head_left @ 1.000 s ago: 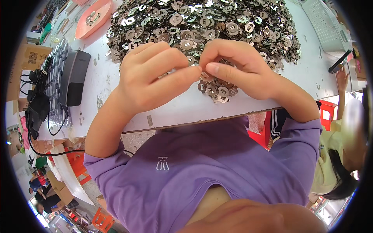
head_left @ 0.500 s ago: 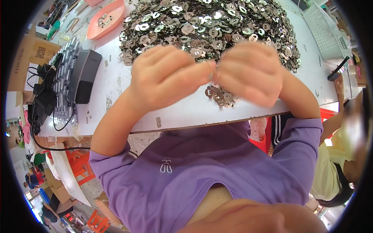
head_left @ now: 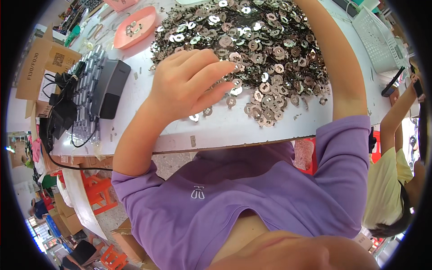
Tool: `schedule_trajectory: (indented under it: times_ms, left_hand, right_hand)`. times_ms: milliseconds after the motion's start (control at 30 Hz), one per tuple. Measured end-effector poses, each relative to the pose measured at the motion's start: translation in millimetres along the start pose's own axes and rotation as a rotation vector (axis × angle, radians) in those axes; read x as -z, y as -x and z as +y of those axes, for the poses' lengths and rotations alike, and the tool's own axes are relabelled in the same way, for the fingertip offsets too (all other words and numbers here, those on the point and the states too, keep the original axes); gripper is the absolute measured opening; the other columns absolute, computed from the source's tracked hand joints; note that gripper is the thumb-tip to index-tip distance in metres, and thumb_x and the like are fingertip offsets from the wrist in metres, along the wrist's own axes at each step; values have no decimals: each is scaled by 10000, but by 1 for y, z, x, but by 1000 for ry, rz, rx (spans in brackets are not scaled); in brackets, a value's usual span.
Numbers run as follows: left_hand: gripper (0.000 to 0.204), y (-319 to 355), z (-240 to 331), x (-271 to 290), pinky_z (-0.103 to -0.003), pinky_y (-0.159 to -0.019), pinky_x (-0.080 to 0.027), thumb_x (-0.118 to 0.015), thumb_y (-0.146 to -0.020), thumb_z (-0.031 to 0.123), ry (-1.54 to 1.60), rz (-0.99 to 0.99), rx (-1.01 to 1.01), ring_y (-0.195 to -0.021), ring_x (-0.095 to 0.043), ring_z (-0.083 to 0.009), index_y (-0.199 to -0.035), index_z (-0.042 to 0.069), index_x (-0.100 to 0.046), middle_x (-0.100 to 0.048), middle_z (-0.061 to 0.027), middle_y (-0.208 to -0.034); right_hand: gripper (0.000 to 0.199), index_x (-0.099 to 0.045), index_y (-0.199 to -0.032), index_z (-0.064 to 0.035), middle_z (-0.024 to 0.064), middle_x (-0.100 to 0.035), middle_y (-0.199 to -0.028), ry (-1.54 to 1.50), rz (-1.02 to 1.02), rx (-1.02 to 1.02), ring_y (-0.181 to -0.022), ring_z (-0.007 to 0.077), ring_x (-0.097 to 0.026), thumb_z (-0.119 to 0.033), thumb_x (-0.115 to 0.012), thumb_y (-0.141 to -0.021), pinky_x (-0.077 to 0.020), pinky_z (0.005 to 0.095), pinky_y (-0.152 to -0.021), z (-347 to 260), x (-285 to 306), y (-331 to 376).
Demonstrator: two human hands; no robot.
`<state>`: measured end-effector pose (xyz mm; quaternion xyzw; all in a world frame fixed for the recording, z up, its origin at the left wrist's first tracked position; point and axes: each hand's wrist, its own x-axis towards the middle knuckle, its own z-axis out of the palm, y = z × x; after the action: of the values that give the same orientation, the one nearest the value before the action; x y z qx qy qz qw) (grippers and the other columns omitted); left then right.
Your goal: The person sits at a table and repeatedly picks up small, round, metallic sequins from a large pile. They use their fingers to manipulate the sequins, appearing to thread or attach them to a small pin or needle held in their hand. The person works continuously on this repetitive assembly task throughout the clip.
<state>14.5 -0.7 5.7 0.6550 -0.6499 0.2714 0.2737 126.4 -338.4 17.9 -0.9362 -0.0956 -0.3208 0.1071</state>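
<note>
A large heap of small silvery round slotted metal pieces [head_left: 270, 49] covers the middle of the white table [head_left: 216, 135]. My left hand [head_left: 184, 81] is at the heap's near left edge, thumb and forefinger apart, with nothing visible between them. Its other fingers are bent and partly hidden. Across the heap's right side stretches my right forearm [head_left: 337, 49], running out past the top edge, so my right hand cannot be seen. A small cluster of the same metal pieces [head_left: 267, 108] spills toward me between my arms.
Left of the heap stand a pink tray [head_left: 146, 18] holding a few pieces, a dark grey box-shaped device [head_left: 111, 87], cables [head_left: 63, 105] and a cardboard box [head_left: 38, 67]. At the right are a white perforated basket [head_left: 375, 40] and another person in yellow [head_left: 382, 193].
My hands, close together over the near edge of the heap before, are now apart. My right hand has reached far forward out of view; my left thumb and forefinger have spread.
</note>
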Motion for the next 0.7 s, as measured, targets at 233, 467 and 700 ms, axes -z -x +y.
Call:
schedule_trajectory:
  times_ms: [233, 467, 700]
  left_hand:
    - [312, -1, 27, -18, -300, -529, -406, -729, -627, 181, 181, -338, -38, -632, -516, -175, -912, 103, -629, -514, -13, -752]
    - [191, 4, 32, -29, -303, -621, -359, -680, -675, 126, 108, -422, 58, -688, -497, -178, -847, 77, -613, -496, -19, -768]
    - [130, 1, 31, -26, -309, -636, -370, -664, -683, 96, 71, -490, 102, -707, -508, -182, -773, 78, -572, -494, -24, -764]
  right_hand:
    - [164, -592, -874, -43, 91, -587, -836, -90, -186, 499, -874, 262, -555, -65, -628, -716, -451, 365, -779, -110, 71, 83]
    - [217, -589, -915, -61, 43, -580, -885, -134, -201, 590, -897, 229, -557, -85, -661, -712, -469, 352, -762, -131, 79, 134]
    - [218, -589, -912, -55, 44, -577, -897, -157, -309, 543, -897, 234, -555, -98, -661, -710, -466, 355, -764, -128, 73, 144]
